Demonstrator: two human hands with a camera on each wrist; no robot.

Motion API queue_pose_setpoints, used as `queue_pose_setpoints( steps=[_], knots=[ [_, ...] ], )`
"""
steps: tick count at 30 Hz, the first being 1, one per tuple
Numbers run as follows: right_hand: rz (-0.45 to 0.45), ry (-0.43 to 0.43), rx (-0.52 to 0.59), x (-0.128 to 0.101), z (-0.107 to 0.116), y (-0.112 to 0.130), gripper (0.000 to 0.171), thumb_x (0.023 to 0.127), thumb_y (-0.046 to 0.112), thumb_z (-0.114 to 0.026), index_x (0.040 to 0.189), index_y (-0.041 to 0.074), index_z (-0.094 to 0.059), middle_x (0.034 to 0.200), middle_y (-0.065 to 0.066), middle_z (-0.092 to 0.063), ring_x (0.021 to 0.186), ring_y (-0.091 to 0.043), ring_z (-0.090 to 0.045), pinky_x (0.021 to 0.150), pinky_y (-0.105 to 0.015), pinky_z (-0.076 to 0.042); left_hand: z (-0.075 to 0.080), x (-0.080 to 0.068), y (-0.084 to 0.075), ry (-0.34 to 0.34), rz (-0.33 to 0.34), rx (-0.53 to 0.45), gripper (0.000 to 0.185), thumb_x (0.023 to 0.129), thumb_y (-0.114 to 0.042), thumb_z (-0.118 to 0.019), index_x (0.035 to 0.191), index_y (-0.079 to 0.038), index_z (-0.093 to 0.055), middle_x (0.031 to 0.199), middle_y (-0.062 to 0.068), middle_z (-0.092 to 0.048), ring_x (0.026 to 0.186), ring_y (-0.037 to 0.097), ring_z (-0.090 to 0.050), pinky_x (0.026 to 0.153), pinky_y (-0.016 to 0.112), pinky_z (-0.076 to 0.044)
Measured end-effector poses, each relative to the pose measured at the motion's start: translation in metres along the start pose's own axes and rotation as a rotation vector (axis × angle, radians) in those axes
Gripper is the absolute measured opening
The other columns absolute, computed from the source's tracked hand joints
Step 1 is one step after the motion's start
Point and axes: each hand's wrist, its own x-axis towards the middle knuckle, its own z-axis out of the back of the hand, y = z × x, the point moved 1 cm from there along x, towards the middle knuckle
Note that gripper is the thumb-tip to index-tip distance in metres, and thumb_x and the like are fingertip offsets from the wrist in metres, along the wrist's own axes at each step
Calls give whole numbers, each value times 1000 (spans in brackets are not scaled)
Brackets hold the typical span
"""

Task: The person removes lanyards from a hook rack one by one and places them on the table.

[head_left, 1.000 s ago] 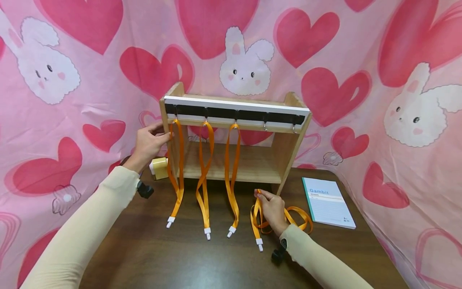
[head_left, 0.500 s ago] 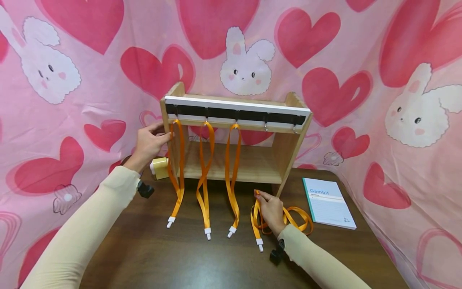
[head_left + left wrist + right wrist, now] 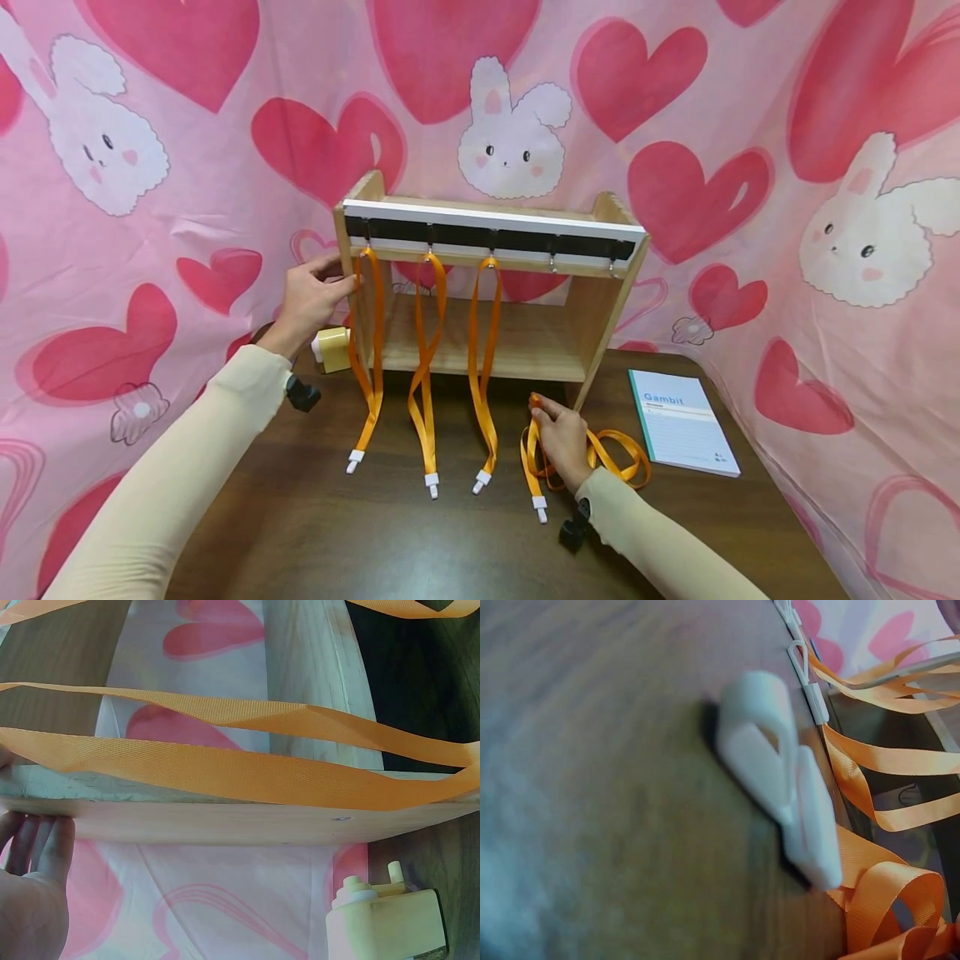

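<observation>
A wooden hook rack (image 3: 592, 325) stands on the table; the left hand (image 3: 307, 300) presses flat fingers against its left side. In front of its right post, the right hand (image 3: 564, 440) pinches an orange lanyard (image 3: 534, 467) lying lengthwise, white clip (image 3: 539, 504) pointing away from the rack.

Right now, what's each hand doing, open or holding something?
Left hand: open, fingers resting on the rack's left side.
Right hand: pinching the loose lanyard on the table.
</observation>
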Motion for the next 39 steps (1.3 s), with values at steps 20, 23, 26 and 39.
queue_pose_setpoints(
  steps=[20,23,26,39],
  knots=[
    [0,52,144,-1,6,8,39,95,11,-69,134,11,-67,127,-8,-73,118,-25,-70,95,-38,-59,-2,1,0,-1,-12,-29,50,87,-5,-75,134,6,-61,90,-22,-69,88,-3,-68,77,10,-57],
    [2,53,155,-1,9,11,36,95,12,-70,131,13,-70,125,-6,-74,117,-23,-71,93,-36,-60,-1,2,2,1,-10,-29,51,87,-4,-74,135,7,-61,90,-22,-69,88,-4,-68,77,10,-57],
    [20,52,159,-2,13,14,34,94,13,-71,128,17,-72,123,-4,-75,115,-21,-72,91,-33,-61,-1,2,3,0,-8,-24,51,87,-4,-75,135,6,-61,90,-22,-69,87,-4,-68,76,10,-57],
    [143,46,279,-3,34,42,27,92,12,-74,118,9,-72,117,-14,-75,100,-15,-72,82,-12,-56,0,1,2,7,-22,-16,51,87,-3,-74,135,8,-60,90,-24,-67,88,-6,-67,77,9,-56]
  ],
)
